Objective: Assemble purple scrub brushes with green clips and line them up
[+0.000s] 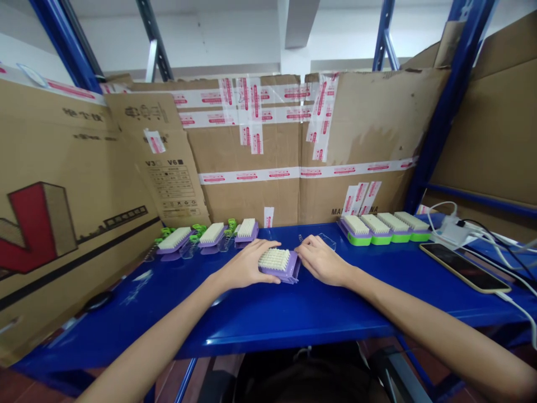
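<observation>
My left hand (247, 264) is wrapped around a purple brush (274, 259) with cream bristles facing up, just above or on the blue table. At the brush's right end, my right hand (321, 261) has its fingers pinched together. What those fingertips hold, if anything, is hidden. A clear plastic piece (328, 242) shows just behind the right hand. Farther back on the left stand three similar brushes: one (174, 239) at the far left, one (211, 235) in the middle, and one (246, 229) nearest my left hand. Green parts (197, 233) lie beside them.
Several brushes with green bases (380, 235) stand in a row at the back right. A phone (464, 267) lies on the right with a white cable, near a white charger (455, 230). Taped cardboard (251, 151) walls the blue table (268, 322).
</observation>
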The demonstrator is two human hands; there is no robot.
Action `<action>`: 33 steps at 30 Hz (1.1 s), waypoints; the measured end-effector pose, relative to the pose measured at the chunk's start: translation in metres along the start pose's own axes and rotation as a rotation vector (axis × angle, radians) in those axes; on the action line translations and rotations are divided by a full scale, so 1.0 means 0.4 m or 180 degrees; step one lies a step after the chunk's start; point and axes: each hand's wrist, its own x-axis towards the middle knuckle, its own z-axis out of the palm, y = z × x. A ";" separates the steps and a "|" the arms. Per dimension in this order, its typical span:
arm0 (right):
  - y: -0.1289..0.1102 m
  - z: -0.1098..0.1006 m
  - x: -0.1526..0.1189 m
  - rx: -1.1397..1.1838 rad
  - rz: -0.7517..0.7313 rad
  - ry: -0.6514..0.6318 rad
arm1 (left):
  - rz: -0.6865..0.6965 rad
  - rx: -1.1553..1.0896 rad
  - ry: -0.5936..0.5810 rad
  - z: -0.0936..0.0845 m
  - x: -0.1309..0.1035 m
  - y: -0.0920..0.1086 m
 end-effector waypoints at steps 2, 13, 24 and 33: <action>0.001 -0.007 -0.001 0.0022 -0.0021 0.0102 | -0.0050 0.0098 -0.0089 0.011 -0.003 0.014; -0.021 -0.021 0.003 0.0577 0.0263 0.0877 | -0.0460 -0.0913 0.0894 0.046 -0.002 0.011; -0.061 0.015 0.006 0.0472 -0.0129 0.0454 | -0.1227 -0.2912 0.1357 0.063 0.031 -0.003; -0.087 -0.017 0.012 0.0052 -0.0300 0.0284 | -0.1286 -0.3497 0.0952 0.063 0.015 -0.031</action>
